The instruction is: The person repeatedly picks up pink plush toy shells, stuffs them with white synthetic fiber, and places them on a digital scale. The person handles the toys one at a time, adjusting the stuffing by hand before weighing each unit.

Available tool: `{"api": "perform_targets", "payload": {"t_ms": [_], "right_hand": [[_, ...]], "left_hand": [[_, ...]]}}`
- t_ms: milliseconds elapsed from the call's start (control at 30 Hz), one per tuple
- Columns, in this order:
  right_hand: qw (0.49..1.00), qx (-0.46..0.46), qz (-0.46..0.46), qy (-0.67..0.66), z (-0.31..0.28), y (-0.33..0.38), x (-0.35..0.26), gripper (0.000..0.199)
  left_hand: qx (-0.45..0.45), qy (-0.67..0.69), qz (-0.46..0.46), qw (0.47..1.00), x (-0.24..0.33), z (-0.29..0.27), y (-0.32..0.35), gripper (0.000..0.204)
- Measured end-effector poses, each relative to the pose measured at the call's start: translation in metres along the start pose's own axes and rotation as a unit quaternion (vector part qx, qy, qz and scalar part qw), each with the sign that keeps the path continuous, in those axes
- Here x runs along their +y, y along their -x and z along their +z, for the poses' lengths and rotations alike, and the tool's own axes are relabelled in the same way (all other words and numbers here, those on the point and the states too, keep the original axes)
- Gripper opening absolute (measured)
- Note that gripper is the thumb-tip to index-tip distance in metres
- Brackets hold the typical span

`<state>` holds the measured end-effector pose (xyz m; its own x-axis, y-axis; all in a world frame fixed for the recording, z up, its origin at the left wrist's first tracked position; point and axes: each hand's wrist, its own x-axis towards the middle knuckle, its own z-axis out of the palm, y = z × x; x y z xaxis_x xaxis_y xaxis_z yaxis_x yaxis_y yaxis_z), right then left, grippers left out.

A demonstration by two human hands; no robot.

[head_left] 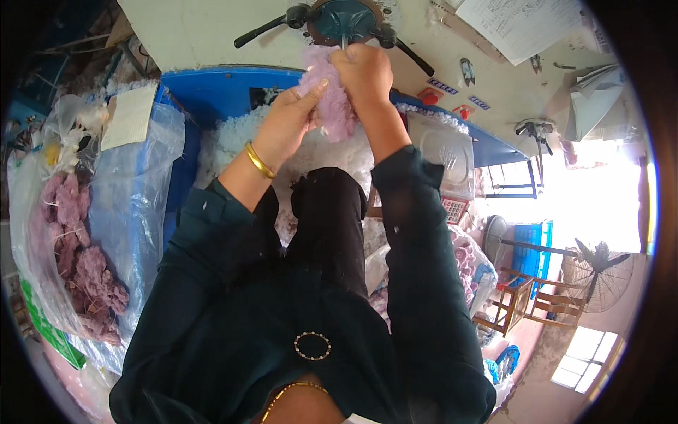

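Note:
Both my hands are raised in front of me on a fluffy pale-purple plush piece (332,106). My left hand (293,116), with a gold bangle on the wrist, grips its lower left side. My right hand (364,71) clasps its top, right under a metal nozzle on a round teal machine head (346,18) with black handles. White fibre stuffing (233,145) is heaped in a blue bin (205,88) just below the plush piece.
A large clear plastic bag (134,191) at my left holds several purple plush pieces (85,261). A clear lidded scale with a keypad (448,159) stands at the right. Farther right are a standing fan (597,272), wooden stools and a bright window.

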<state>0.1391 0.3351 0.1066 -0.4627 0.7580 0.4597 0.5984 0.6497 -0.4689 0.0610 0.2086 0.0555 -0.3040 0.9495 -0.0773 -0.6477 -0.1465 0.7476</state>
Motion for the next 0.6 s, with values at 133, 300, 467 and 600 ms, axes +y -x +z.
{"api": "perform_targets", "payload": {"t_ms": [133, 300, 467, 600], "right_hand": [[1.0, -0.004, 0.021, 0.001, -0.005, 0.023, 0.001, 0.032], [0.998, -0.055, 0.02, -0.028, -0.031, 0.052, -0.019, 0.026], [0.996, -0.053, 0.023, -0.064, -0.018, 0.021, -0.008, 0.029], [0.975, -0.048, 0.089, -0.197, 0.007, 0.005, 0.009, 0.031]], "left_hand": [[0.057, -0.052, 0.024, 0.997, -0.035, 0.014, 0.032, 0.027], [0.003, -0.442, 0.243, 0.864, -0.038, 0.018, 0.06, 0.019], [0.008, -0.448, 0.202, 0.871, -0.01, 0.007, 0.025, 0.015], [0.013, -0.398, 0.141, 0.907, -0.003, 0.0, -0.01, 0.017]]}}
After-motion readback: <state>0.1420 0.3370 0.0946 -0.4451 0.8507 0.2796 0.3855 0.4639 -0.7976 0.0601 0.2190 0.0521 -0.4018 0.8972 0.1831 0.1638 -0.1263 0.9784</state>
